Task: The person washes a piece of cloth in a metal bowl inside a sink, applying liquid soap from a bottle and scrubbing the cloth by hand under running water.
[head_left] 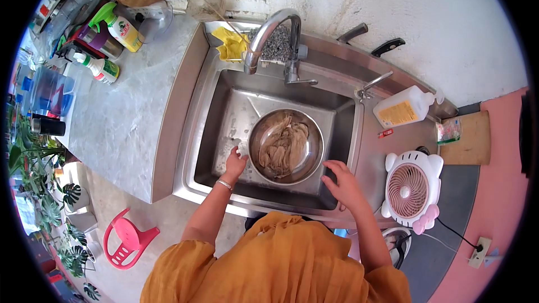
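A round metal bowl (pixel 319 160) sits in the stainless steel sink (pixel 224 112). Inside it lies a heap of limp, greyish-brown pieces (pixel 284 148), whose kind I cannot make out. My left hand (pixel 236 164), with a bracelet at the wrist, is just left of the bowl, fingers apart and holding nothing. On the other side, my right hand (pixel 341 182) hovers by the bowl's lower right rim with its fingers spread. Neither hand clearly touches the bowl. A chrome faucet (pixel 275 33) arches over the back of the sink; no running water shows.
A yellow cloth (pixel 230 44) and a steel scourer (pixel 277 45) lie behind the sink. To the right are a white bottle (pixel 401 109), a white fan (pixel 412 188) and a cutting board (pixel 469 140). Spray bottles (pixel 120 28) stand on the left counter (pixel 123 129). A pink chair (pixel 129 238) is below.
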### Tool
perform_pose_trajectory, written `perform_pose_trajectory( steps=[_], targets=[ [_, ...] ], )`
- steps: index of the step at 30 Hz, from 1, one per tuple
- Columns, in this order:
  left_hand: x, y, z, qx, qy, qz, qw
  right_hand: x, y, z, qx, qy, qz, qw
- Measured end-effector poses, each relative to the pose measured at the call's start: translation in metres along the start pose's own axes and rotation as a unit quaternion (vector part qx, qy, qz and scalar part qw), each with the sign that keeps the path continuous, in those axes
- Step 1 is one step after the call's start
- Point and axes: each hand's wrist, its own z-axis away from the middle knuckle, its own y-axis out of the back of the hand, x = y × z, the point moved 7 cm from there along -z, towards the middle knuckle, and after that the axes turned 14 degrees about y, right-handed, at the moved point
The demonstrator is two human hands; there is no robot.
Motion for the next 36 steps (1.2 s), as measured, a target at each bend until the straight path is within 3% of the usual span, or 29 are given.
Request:
perform_pose_trajectory(
  steps=[1, 4, 6, 9, 12, 13, 18, 20, 21, 23, 25, 27, 29, 31, 35, 36],
  targets=[
    [-0.007, -0.009, -0.013, 0.037, -0.014, -0.098, 0.994, -0.004, 0.003, -0.008, 0.009, 0.013, -0.009, 1.0],
    [-0.025, -0.035, -0.034, -0.006, 0.048, -0.09, 0.995, -0.013, 0.018, -0.033, 0.028, 0.049, -0.001, 0.998],
    [-0.03, -0.046, -0.028, -0.049, 0.1, -0.004, 0.994, -0.019, 0.028, -0.045, 0.04, 0.062, 0.018, 0.997],
    [-0.015, -0.046, -0.021, -0.031, 0.046, -0.1, 0.993, -0.025, 0.05, -0.054, 0.062, 0.095, 0.044, 0.993],
    [-0.016, -0.041, -0.021, -0.005, 0.082, -0.131, 0.988, -0.012, 0.088, -0.048, 0.12, 0.083, 0.108, 0.983],
    [-0.044, -0.046, -0.056, 0.032, 0.056, -0.19, 0.98, -0.005, 0.113, -0.045, 0.173, 0.06, 0.177, 0.967],
    [-0.049, -0.033, -0.052, 0.01, 0.083, -0.173, 0.981, 0.011, 0.219, -0.022, 0.359, -0.006, 0.455, 0.815],
    [-0.028, -0.018, -0.033, 0.12, -0.014, -0.162, 0.979, 0.021, 0.246, -0.019, 0.391, -0.044, 0.474, 0.788],
    [-0.025, -0.018, -0.03, 0.12, -0.014, -0.162, 0.979, 0.027, 0.259, -0.015, 0.42, -0.081, 0.49, 0.76],
    [-0.013, -0.009, -0.017, 0.186, -0.089, -0.143, 0.968, 0.038, 0.275, -0.02, 0.424, -0.075, 0.455, 0.78],
    [0.007, -0.002, 0.008, 0.152, -0.076, -0.094, 0.981, 0.052, 0.29, -0.024, 0.422, -0.067, 0.414, 0.804],
    [0.016, 0.001, 0.02, 0.123, -0.064, -0.041, 0.989, 0.079, 0.295, -0.036, 0.352, -0.082, 0.261, 0.895],
    [0.021, 0.005, 0.029, 0.116, -0.094, -0.038, 0.988, 0.073, 0.299, -0.04, 0.326, -0.11, 0.305, 0.888],
    [0.028, 0.008, 0.04, 0.109, -0.109, -0.02, 0.988, 0.081, 0.295, -0.04, 0.318, -0.006, 0.356, 0.879],
    [0.04, 0.012, 0.061, 0.08, -0.131, 0.013, 0.988, 0.043, 0.274, -0.031, 0.304, 0.029, 0.363, 0.88],
    [0.042, 0.013, 0.065, 0.085, -0.128, 0.015, 0.988, 0.033, 0.268, -0.029, 0.295, 0.001, 0.316, 0.902]
  ],
)
